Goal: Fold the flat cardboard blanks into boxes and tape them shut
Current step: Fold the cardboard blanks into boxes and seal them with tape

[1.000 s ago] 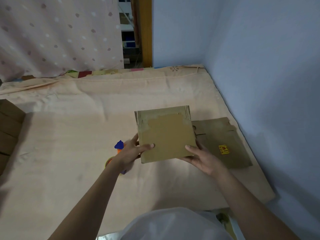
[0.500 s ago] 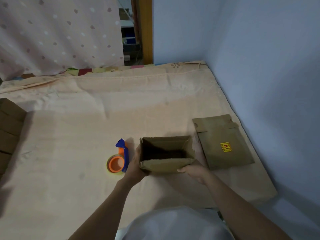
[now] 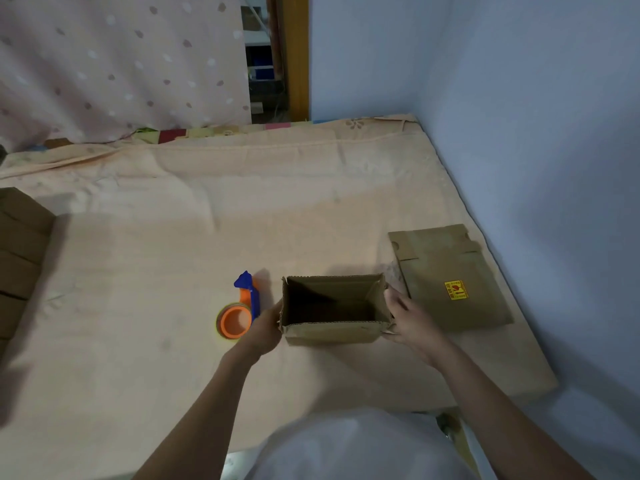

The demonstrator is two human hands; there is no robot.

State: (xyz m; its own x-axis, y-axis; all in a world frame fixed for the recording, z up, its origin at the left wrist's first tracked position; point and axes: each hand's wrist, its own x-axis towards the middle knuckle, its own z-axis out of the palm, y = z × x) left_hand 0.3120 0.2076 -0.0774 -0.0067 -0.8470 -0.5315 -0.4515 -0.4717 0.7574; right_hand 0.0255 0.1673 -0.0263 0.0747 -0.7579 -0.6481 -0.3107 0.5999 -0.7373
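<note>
standing box [image 3: 332, 332] between both hands

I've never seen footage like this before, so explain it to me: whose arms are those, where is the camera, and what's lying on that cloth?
There is no machine here. The camera sits on a person's head and looks forward and down, so the two bare arms reaching in from below are that person's own.

The left hand and right hand press against opposite sides of an open cardboard box, which stands on a peach cloth with its opening facing up. Whether the fingers curl round its edges is hard to tell.

Left of the box lies an orange and blue tape dispenser. To the right lies a flat cardboard blank with a yellow sticker, not yet folded. More brown cardboard is stacked at the far left edge.
</note>
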